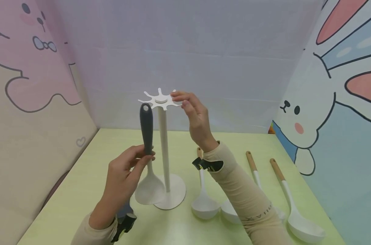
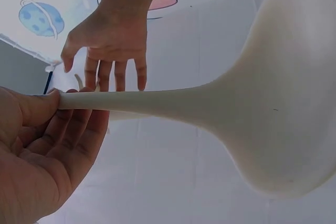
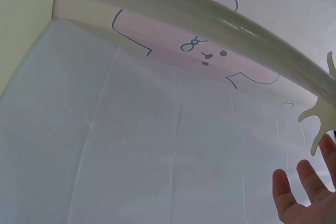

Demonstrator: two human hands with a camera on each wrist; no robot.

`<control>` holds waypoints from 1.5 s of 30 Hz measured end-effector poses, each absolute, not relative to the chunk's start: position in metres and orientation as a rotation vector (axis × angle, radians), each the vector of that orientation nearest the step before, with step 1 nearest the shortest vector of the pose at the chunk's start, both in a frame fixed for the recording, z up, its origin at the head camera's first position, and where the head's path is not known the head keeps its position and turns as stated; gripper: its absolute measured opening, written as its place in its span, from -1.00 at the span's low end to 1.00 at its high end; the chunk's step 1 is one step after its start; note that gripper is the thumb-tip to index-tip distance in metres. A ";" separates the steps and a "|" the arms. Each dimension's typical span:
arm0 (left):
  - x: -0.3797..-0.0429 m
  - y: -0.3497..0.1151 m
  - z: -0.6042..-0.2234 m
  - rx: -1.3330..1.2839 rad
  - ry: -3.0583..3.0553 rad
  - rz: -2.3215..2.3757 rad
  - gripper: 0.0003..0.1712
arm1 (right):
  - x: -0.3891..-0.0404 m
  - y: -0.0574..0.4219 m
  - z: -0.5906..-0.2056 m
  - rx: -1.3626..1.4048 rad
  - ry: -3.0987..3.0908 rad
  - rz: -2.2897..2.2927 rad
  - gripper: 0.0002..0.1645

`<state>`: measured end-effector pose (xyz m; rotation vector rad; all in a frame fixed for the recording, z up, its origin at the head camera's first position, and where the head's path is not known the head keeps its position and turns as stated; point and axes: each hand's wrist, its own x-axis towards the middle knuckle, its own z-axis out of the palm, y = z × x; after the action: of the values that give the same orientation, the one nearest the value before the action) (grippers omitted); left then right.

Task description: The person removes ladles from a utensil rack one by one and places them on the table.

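Observation:
My left hand [image 1: 125,172] pinches a ladle [image 1: 150,190] upright by its neck, thumb and fingers just below the dark grey handle [image 1: 146,127]. Its pale bowl points down, in front of the white stand [image 1: 163,146]. The handle's hanging hole sits close to the stand's hooked top [image 1: 161,99]; whether they touch I cannot tell. My right hand [image 1: 197,120] is raised at the right of that top, fingertips at its hooks. In the right wrist view, extended fingers [image 3: 282,187] reach up beside the hooks [image 3: 317,121], and one fingertip appears to touch a hook.
To the right lie white utensils with wooden handles, among them a ladle [image 1: 205,206] and another [image 1: 304,226] at the far right. My right forearm covers part of them. A dark blue object [image 1: 125,209] shows partly behind my left wrist. Printed cloth walls enclose the table [image 1: 81,190].

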<state>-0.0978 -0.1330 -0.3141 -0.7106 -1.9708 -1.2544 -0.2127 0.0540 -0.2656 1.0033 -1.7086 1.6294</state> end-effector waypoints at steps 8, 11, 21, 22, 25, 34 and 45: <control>-0.099 -0.162 -0.308 -0.643 -1.973 -1.193 -0.63 | -0.214 0.055 -0.268 0.996 -1.715 1.632 -0.51; -0.101 -0.170 -0.308 -0.611 -1.980 -1.166 -0.64 | -0.214 0.055 -0.268 0.993 -1.716 1.633 -0.50; -0.111 -0.193 -0.307 -0.429 -2.070 -1.169 -0.71 | -0.213 0.055 -0.267 0.995 -1.706 1.623 -0.51; -0.113 -0.196 -0.308 -0.416 -2.074 -1.178 -0.71 | -0.213 0.056 -0.267 0.997 -1.705 1.620 -0.52; -0.119 -0.204 -0.311 -0.389 -2.080 -1.185 -0.69 | -0.213 0.055 -0.268 1.000 -1.704 1.612 -0.52; -0.135 -0.227 -0.325 -0.233 -2.224 -1.082 -0.73 | -0.213 0.054 -0.269 1.010 -1.705 1.618 -0.52; -0.150 -0.250 -0.347 -0.133 -2.382 -1.041 -0.76 | -0.213 0.054 -0.271 1.045 -1.684 1.621 -0.53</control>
<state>-0.1502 -0.2495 -0.3470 -0.1327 -2.3819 -1.0409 -0.2128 0.0542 -0.2708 1.0449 -1.6844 1.6212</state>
